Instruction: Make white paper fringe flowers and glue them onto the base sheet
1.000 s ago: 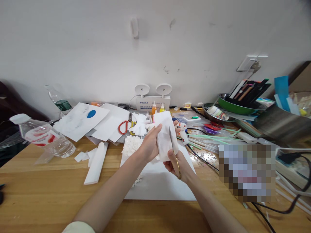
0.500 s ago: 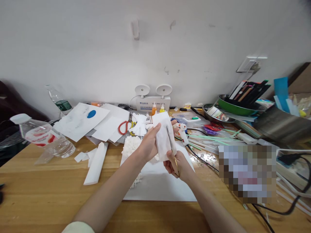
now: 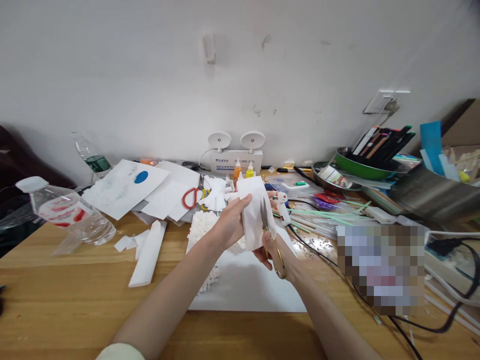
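My left hand (image 3: pixel 233 221) is closed on a folded white paper (image 3: pixel 252 212), thumb on its near face and fingertips showing behind its right edge. My right hand (image 3: pixel 277 250) grips gold-handled scissors (image 3: pixel 279 262). Their grey blades point up along the right part of the paper; whether they are fully closed I cannot tell. Below both hands lies a white sheet (image 3: pixel 255 290). Small white pieces (image 3: pixel 202 227) are heaped on its left side. Behind the left hand is a cut white paper shape (image 3: pixel 216 194), beside red-handled scissors (image 3: pixel 190 198).
A water bottle (image 3: pixel 71 210) leans at left, near white paper strips (image 3: pixel 148 255). White sheets (image 3: pixel 123 187) lie further back. A glue gun (image 3: pixel 283 207) with its black cord, thin sticks (image 3: pixel 318 217) and a green bowl of pens (image 3: pixel 367 167) occupy the right.
The scissors have turned, and their blades now show in front of the paper. My right hand has shifted slightly right. My left hand keeps its hold, with the paper a little lower.
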{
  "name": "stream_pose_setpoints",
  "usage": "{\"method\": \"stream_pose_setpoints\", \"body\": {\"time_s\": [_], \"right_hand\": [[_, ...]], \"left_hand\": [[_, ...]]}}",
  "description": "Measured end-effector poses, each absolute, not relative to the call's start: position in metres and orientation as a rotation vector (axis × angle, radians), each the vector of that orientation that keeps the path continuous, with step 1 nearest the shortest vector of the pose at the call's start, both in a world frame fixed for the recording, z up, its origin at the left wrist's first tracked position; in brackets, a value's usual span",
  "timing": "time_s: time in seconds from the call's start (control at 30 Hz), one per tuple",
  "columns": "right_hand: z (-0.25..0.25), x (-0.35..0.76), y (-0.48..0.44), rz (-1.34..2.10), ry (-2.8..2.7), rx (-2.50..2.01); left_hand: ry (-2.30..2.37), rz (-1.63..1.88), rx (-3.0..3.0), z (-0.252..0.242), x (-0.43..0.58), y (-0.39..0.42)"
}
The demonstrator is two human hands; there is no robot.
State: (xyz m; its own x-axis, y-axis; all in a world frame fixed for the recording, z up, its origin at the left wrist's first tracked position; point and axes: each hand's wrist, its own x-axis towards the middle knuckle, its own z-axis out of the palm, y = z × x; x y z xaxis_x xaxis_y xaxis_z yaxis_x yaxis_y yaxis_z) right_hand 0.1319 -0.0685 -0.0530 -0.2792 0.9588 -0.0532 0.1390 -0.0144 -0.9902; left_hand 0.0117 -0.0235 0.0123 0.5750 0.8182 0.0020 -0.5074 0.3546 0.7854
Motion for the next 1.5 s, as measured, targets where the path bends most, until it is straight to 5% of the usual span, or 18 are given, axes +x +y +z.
{"method": "stream_pose_setpoints", "body": {"time_s": [0.27, 0.9, 1.5], "right_hand": [[-0.058, 0.133, -0.065, 1.403, -1.433, -1.187], [-0.049, 0.135, -0.067, 1.311, -1.444, -1.268], [-0.056, 0.133, -0.066, 1.229, -1.449, -1.321]], "left_hand": [[0.793, 1.128, 1.041, 0.002, 0.012, -0.016], [0.714, 1.043, 1.333, 0.005, 0.011, -0.021], [0.657, 1.082, 0.886, -0.001, 0.025, -0.026]]}}
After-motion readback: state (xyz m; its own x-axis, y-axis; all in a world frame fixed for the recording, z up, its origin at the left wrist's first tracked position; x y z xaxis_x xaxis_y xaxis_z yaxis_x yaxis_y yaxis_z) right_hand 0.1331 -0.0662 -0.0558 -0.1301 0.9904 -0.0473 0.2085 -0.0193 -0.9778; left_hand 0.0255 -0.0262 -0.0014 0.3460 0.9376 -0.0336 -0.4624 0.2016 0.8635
